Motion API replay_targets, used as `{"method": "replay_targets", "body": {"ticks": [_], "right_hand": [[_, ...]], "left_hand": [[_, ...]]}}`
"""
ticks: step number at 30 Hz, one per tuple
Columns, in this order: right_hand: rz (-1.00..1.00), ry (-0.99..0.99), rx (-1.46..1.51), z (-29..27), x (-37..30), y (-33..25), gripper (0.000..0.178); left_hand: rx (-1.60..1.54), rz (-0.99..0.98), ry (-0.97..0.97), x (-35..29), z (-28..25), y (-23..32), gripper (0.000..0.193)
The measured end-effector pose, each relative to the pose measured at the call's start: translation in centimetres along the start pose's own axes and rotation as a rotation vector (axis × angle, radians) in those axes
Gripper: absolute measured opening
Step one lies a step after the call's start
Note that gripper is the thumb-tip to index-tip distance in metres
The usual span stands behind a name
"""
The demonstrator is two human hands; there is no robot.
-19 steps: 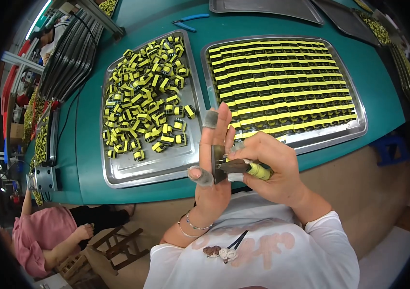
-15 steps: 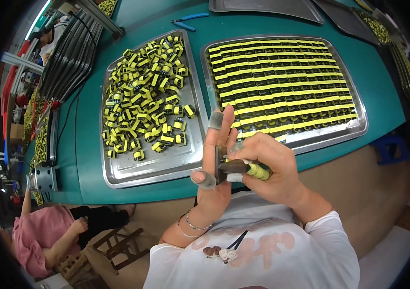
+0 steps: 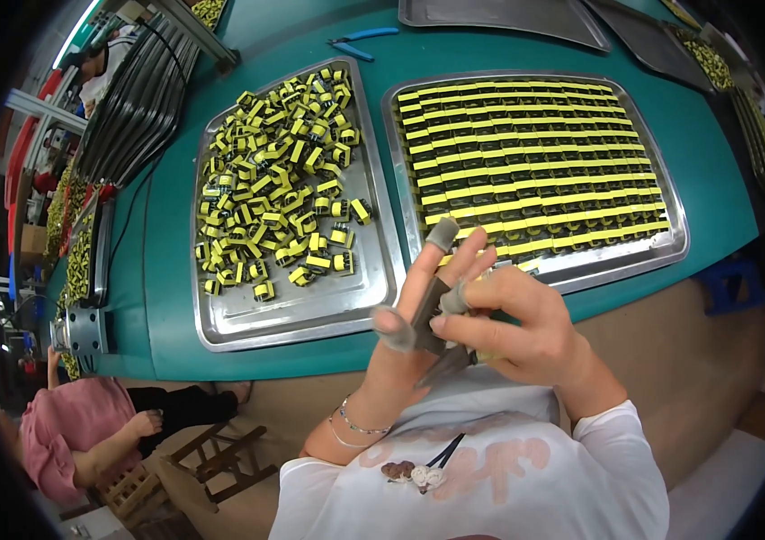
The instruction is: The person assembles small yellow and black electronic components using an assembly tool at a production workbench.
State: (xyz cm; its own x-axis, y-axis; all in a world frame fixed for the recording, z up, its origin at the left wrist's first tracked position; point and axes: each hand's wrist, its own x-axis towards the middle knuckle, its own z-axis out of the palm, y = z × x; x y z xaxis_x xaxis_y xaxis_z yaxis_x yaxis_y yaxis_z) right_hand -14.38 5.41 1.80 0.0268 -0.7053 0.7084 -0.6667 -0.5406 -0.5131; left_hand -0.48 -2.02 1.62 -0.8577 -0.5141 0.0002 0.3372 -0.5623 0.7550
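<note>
My left hand (image 3: pixel 403 346) is raised in front of the trays, with grey finger covers on its thumb and index finger. It holds a dark rectangular piece (image 3: pixel 429 310) across the palm. My right hand (image 3: pixel 526 328) meets it from the right, covered thumb and index finger bent close to that piece. Whatever lies between those fingertips is blurred. Below the right fingers sticks out the dark blade of a hand tool (image 3: pixel 443 367), held in that hand and slanting down to the left; its handle is hidden.
Loose yellow-and-black coil components (image 3: pixel 279 193) are heaped in the left metal tray (image 3: pixel 247 331). Similar parts stand in rows in the right tray (image 3: pixel 675 236). Blue-handled pliers (image 3: pixel 364 38) lie behind. Dark trays (image 3: pixel 135 108) are stacked far left; a person in pink (image 3: pixel 85 423) sits nearby.
My right hand has turned, so the tool's blade now points down to the left and its yellow handle is no longer visible. My left hand has tilted right. The view has shifted slightly.
</note>
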Motion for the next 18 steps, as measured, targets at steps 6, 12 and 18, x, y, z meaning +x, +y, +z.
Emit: {"method": "replay_targets", "body": {"ticks": [6,12,18], "right_hand": [[-0.027,-0.009,0.043,0.2,-0.6,-0.2,0.028],[-0.015,0.013,-0.001,0.7,-0.7,-0.8,0.028],[-0.012,0.035,0.007,0.7,-0.8,-1.1,0.031]], "left_hand": [[0.27,0.047,-0.029,-1.0,-0.3,-0.4,0.068],[0.26,0.124,0.077,-1.2,-0.3,-1.5,0.06],[0.226,0.138,-0.02,-1.2,-0.5,-1.1,0.059]]}}
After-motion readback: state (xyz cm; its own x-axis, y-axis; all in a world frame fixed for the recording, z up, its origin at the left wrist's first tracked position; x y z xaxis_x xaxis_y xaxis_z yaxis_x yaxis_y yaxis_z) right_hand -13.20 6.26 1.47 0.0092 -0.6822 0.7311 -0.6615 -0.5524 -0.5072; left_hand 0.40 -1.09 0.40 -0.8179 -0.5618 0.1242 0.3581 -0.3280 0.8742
